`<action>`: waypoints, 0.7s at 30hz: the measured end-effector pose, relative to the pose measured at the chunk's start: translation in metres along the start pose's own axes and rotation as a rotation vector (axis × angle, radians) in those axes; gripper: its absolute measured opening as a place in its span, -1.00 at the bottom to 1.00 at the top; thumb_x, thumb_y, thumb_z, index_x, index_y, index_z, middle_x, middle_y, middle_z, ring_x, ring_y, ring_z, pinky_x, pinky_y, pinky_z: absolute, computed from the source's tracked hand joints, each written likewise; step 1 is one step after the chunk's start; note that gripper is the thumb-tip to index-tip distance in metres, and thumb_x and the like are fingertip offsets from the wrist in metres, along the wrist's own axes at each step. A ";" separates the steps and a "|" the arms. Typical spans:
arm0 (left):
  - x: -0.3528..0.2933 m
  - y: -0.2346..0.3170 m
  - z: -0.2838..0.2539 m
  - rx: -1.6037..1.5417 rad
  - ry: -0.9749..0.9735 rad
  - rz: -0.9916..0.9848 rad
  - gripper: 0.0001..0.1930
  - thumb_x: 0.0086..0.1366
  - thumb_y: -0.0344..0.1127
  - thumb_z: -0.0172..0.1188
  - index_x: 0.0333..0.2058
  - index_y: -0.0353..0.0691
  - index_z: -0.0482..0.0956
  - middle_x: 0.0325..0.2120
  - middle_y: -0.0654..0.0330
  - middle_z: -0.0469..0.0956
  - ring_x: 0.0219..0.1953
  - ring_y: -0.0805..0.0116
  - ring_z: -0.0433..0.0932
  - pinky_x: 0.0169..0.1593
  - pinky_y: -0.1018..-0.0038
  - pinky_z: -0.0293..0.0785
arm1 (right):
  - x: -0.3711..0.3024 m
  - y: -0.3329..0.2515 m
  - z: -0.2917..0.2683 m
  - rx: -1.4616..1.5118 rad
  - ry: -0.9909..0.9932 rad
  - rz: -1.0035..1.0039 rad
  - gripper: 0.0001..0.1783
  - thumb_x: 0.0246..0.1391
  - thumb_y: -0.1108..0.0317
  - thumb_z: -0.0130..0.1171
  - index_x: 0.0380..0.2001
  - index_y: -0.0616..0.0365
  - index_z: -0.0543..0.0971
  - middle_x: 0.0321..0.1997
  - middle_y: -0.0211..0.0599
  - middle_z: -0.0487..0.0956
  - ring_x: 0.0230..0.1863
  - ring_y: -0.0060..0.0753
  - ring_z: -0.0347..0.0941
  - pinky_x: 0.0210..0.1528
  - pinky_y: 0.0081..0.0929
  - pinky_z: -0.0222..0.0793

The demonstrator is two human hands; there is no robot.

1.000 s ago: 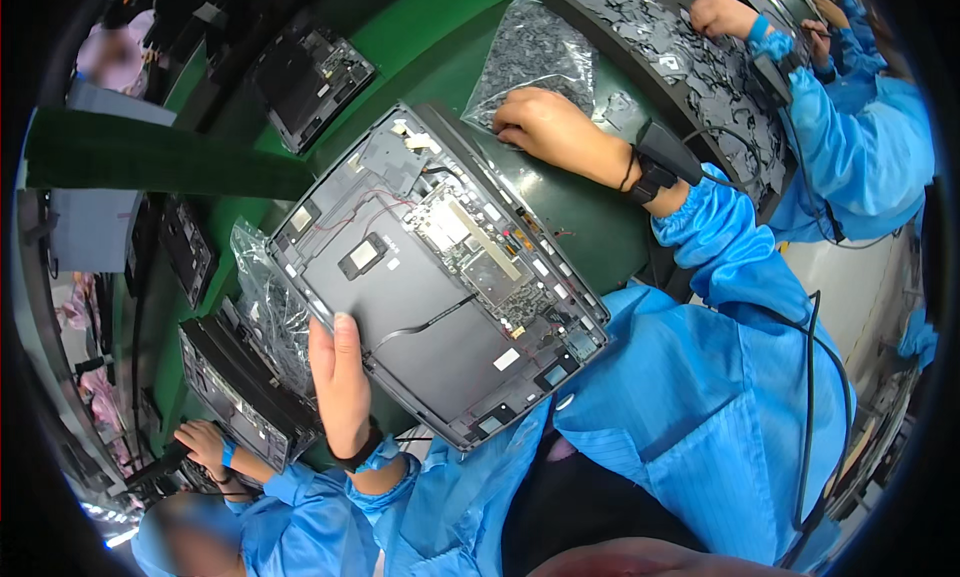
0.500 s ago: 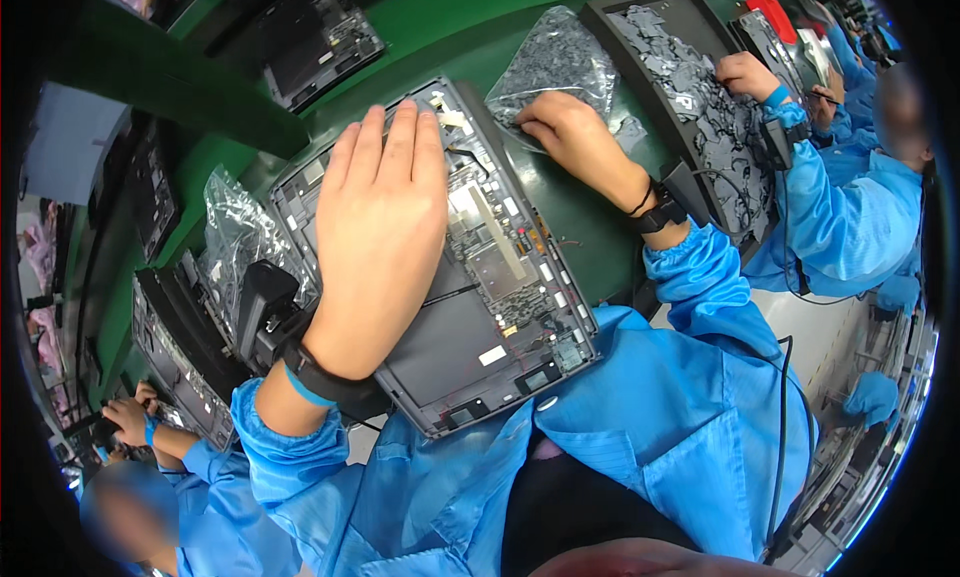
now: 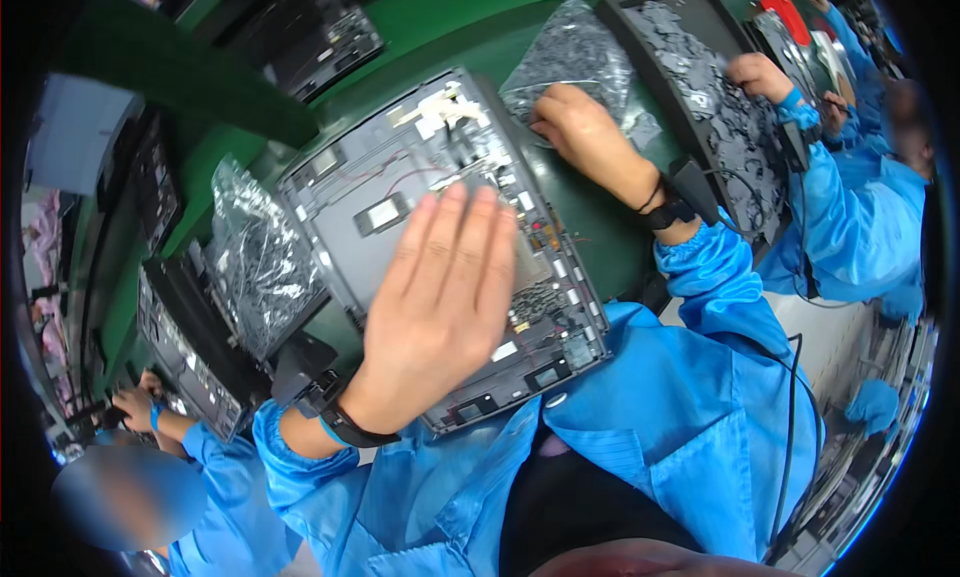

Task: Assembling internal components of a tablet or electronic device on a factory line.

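An open laptop base (image 3: 345, 202) lies tilted on the green bench in front of me, its circuit board and thin wires exposed. Over its middle, my left hand (image 3: 440, 287) is laid flat with the fingers stretched out, covering part of the board. To the right of the base, my right hand (image 3: 600, 147) is at the lower edge of a clear plastic bag (image 3: 572, 52) full of small dark pieces. Its fingers are curled together, and whatever they pinch is hidden. Both wrists wear black bands with small dark devices.
A dark tray (image 3: 705, 22) heaped with thin grey pieces stands at the right, a co-worker's hand (image 3: 760, 77) over it. Another crumpled clear bag (image 3: 255, 262) lies left of the base. More laptop parts (image 3: 330, 42) lie at the back. A second co-worker sits lower left.
My left hand has slid toward me and to the right across the laptop base, uncovering its upper left part. My right hand stays by the bag, fingers still curled.
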State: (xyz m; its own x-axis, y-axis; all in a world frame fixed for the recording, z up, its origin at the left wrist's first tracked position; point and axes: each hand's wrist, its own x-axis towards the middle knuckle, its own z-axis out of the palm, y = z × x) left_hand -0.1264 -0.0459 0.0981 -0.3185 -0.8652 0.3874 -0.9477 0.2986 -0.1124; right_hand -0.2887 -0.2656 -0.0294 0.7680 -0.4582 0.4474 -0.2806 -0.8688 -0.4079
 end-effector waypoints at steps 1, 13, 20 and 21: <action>-0.005 0.002 -0.010 -0.151 0.020 -0.019 -0.64 0.11 -0.54 0.14 -0.07 -0.45 0.55 -0.09 -0.08 0.56 -0.02 0.02 0.56 0.15 0.17 0.46 | 0.003 -0.002 0.001 -0.014 -0.001 -0.023 -0.89 -0.06 0.53 0.22 -0.39 0.25 0.53 -0.37 -0.11 0.48 -0.25 0.01 0.44 -0.20 -0.21 0.40; -0.112 -0.077 0.053 -0.173 0.157 -0.683 -0.85 0.14 -0.54 0.21 -0.28 -0.32 0.63 -0.38 0.01 0.59 -0.29 0.02 0.53 -0.16 0.25 0.45 | 0.031 -0.028 -0.062 0.667 0.013 0.462 -0.81 0.15 0.48 0.19 -0.18 0.31 0.65 -0.32 -0.30 0.64 -0.39 -0.60 0.51 -0.32 -0.65 0.45; -0.106 -0.083 0.085 -0.254 0.119 -0.628 -0.87 0.03 -0.57 0.11 -0.38 -0.38 0.53 -0.42 -0.05 0.48 -0.28 -0.08 0.45 -0.17 0.17 0.40 | 0.058 -0.039 -0.075 0.822 -0.126 0.399 -0.81 0.13 0.34 0.27 -0.29 0.27 0.63 -0.39 -0.37 0.61 -0.45 -0.65 0.46 -0.37 -0.66 0.39; -0.100 -0.083 0.089 -0.262 0.084 -0.641 -0.88 0.04 -0.58 0.10 -0.38 -0.39 0.51 -0.44 -0.07 0.46 -0.29 -0.10 0.44 -0.18 0.15 0.39 | 0.063 -0.042 -0.078 0.772 -0.136 0.411 -0.82 0.14 0.34 0.27 -0.30 0.25 0.63 -0.36 -0.40 0.61 -0.40 -0.66 0.46 -0.33 -0.67 0.37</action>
State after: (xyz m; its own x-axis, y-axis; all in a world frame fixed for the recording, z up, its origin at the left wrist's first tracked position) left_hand -0.0172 -0.0202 -0.0126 0.3147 -0.8725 0.3738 -0.9092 -0.1641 0.3825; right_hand -0.2737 -0.2727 0.0782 0.7677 -0.6371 0.0687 -0.1203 -0.2486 -0.9611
